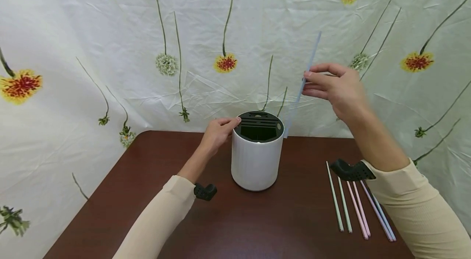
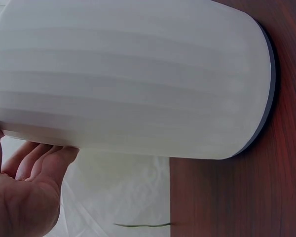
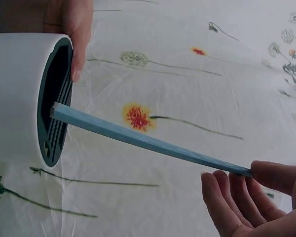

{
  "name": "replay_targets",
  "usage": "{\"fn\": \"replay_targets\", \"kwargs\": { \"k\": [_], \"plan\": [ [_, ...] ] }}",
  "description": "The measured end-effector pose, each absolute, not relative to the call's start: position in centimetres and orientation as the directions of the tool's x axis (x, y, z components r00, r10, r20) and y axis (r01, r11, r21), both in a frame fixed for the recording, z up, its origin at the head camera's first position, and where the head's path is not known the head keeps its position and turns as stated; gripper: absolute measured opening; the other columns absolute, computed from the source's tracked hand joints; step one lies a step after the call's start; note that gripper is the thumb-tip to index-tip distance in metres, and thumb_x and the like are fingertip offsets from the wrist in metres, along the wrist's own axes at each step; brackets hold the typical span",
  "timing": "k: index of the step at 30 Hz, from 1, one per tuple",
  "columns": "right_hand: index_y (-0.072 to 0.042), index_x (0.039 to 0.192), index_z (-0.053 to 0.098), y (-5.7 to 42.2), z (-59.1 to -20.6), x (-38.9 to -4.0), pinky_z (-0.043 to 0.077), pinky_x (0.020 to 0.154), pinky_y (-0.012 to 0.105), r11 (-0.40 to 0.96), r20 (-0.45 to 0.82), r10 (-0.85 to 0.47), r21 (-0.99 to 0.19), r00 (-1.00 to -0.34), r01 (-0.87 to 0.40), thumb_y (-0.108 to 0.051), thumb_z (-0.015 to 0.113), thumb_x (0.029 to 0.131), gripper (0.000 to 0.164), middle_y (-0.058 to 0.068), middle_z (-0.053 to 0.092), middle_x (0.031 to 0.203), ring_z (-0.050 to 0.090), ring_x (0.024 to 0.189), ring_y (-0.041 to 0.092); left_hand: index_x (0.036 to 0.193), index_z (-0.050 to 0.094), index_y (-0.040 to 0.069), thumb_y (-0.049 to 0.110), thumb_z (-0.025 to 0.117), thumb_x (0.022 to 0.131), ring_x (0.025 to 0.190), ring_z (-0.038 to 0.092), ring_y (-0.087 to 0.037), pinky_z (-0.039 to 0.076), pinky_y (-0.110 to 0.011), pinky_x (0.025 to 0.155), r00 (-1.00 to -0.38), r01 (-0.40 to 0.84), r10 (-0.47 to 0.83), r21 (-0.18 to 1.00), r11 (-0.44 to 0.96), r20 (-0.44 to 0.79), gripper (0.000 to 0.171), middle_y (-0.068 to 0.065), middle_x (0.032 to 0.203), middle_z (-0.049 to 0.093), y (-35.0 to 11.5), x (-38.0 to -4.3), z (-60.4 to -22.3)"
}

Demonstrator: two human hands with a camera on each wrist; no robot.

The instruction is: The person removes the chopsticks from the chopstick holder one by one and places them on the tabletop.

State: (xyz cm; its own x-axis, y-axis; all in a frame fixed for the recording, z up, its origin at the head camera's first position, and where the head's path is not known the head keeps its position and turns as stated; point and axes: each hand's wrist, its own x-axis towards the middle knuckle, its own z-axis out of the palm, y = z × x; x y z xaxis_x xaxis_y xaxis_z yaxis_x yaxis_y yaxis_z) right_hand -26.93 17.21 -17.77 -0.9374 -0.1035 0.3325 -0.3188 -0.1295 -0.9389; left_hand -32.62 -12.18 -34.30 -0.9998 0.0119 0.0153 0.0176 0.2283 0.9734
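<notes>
A white cylindrical utensil holder [image 1: 254,165] with a dark slotted top [image 1: 257,122] stands upright on the table. My left hand [image 1: 220,130] grips its upper left edge, thumb at the rim and fingers along the outer wall; in the left wrist view those fingers [image 2: 44,163] lie against the white side. My right hand [image 1: 336,85], raised to the right of the holder, pinches a pale blue chopstick [image 1: 314,52] between thumb and fingers. The chopstick slants down toward the holder. Its lower end overlaps the slotted opening in the right wrist view and appears just beside the right rim in the head view.
Several green, pink, purple and blue chopsticks [image 1: 360,210] lie on the dark wooden table [image 1: 287,222] at right, partly hidden under the right forearm. A white cloth with printed flowers [image 1: 206,38] hangs behind the table's back edge.
</notes>
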Motion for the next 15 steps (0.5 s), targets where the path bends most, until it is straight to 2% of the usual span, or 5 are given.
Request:
{"fn": "replay_targets", "kwargs": {
  "k": [7, 15],
  "plan": [
    [-0.006, 0.094, 0.075, 21.4, -20.6, -27.0, 0.063, 0.076, 0.033, -0.065, 0.252, -0.107, -0.967, -0.962, -0.246, -0.008, 0.074, 0.093, 0.002, 0.004, 0.072, 0.096, 0.075, 0.08, 0.019, 0.13, 0.071, 0.018, 0.054, 0.07, 0.092, 0.126, 0.062, -0.026, 0.052, -0.047, 0.104, -1.0, 0.016, 0.004, 0.968, 0.251, 0.015, 0.052, -0.004, 0.139, 0.063, -12.3, -32.5, -34.1],
    [-0.013, 0.096, 0.073, 25.2, -27.0, -27.9, 0.063, 0.074, 0.029, 0.096, 0.127, -0.106, -0.986, -0.986, -0.137, -0.011, 0.069, 0.097, 0.005, -0.006, 0.074, 0.089, 0.075, 0.077, 0.011, 0.13, 0.072, 0.017, 0.053, 0.07, 0.092, 0.127, 0.061, -0.026, 0.049, -0.051, 0.107, -1.0, 0.009, 0.002, 0.973, 0.232, 0.009, 0.052, -0.005, 0.139, 0.063, -12.1, -32.4, -34.1]
  ]
}}
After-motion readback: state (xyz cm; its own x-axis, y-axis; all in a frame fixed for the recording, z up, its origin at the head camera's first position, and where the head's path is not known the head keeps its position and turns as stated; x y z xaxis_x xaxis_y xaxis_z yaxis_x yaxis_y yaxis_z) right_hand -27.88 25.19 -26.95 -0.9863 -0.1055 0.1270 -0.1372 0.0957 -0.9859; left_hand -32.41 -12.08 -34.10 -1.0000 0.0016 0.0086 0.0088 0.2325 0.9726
